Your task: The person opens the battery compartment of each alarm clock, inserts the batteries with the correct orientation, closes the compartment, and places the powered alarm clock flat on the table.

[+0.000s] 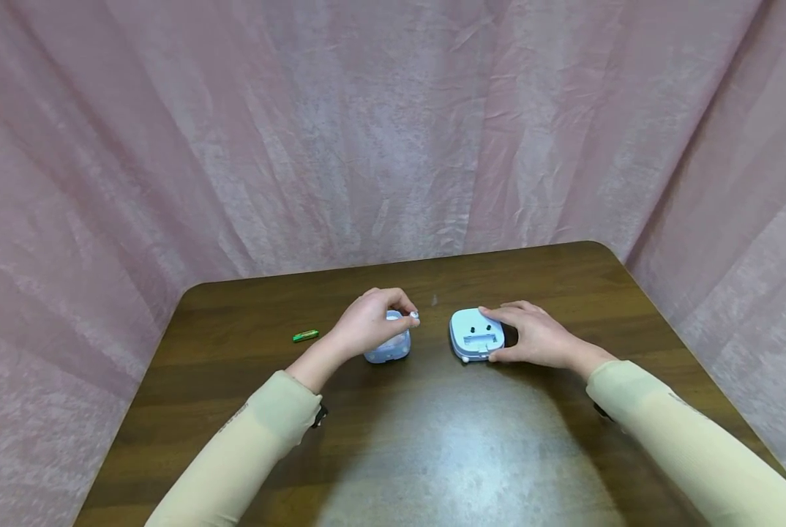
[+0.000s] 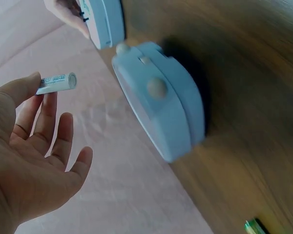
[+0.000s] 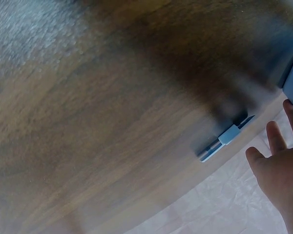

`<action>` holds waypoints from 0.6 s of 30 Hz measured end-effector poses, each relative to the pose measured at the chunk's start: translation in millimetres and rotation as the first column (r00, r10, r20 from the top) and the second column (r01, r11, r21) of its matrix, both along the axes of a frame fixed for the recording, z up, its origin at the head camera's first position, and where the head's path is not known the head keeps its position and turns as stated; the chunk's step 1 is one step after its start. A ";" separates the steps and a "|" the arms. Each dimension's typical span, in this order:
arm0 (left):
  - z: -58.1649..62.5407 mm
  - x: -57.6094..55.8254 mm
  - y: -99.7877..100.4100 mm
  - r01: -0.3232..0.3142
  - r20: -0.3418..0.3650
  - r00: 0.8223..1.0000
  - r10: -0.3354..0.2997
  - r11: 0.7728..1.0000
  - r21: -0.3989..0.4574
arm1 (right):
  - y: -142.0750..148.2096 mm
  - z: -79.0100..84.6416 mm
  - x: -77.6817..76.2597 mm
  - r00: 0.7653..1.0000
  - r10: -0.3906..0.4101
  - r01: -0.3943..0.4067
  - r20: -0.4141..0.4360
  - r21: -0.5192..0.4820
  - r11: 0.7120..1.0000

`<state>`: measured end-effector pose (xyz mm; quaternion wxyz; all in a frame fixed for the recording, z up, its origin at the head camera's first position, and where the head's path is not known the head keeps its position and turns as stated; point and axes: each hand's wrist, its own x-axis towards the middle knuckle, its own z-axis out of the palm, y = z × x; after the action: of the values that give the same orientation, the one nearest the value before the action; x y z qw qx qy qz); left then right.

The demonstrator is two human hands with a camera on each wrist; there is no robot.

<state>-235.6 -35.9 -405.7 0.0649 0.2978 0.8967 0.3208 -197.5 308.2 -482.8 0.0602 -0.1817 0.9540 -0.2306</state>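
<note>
My left hand pinches a small white battery with blue print between thumb and fingertips; its other fingers spread loosely. Below that hand stands a rounded light-blue case with pale round knobs, partly hidden by the hand in the head view. To the right, my right hand grips a light-blue clock by its edges, thumb at the near side and fingers at the far side. The clock's back faces up, showing two black knobs and an uncovered battery slot.
A green battery lies on the wooden table, left of the left hand. In the right wrist view, a thin light-blue piece, like a battery cover, lies near the table's edge. Pink curtains hang behind the table.
</note>
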 end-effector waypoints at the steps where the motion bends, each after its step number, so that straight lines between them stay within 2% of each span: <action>1: -0.6 -0.9 4.7 0.009 0.009 1.000 -0.009 1.000 0.006 | 0.3 -0.2 -0.1 1.000 -0.001 0.001 -0.001 -0.002 1.000; 9: -3.4 -7.2 32.9 0.056 0.076 0.995 -0.062 0.995 0.079 | -1.5 0.5 -2.9 1.000 -0.007 0.007 0.005 -0.014 1.000; 18: -6.2 -11.5 61.4 0.078 0.124 0.988 -0.089 0.993 0.090 | -2.5 -1.4 -4.8 1.000 0.009 -0.009 -0.002 -0.035 0.999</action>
<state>-247.1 25.5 -412.0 0.1232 0.3166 0.8630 0.3739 -202.3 305.6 -484.1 0.0570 -0.1870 0.9492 -0.2465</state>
